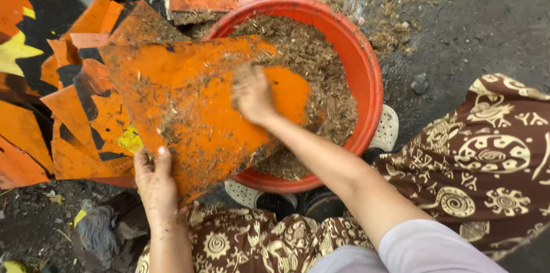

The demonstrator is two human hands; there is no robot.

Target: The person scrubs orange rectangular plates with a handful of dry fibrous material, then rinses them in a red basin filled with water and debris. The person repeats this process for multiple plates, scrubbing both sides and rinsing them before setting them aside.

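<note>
Nearest, low in the frame, the left hand [156,184] pinches the lower edge of a dirty orange sheet [189,101] slanting up toward the red basin [366,72] at centre, while the right hand [252,95], blurred, fingers apparently loosely curled, presses on its upper right part over the basin's brown fibre [321,61].

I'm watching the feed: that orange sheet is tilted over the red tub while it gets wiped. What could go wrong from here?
1. The left hand grips the orange sheet only at its lower edge, so it may slip or tip.
2. The right hand sweeps dry debris toward the red tub; some could fall past the rim onto the ground.
3. The sheet's ragged edges might scrape fingers.
</note>
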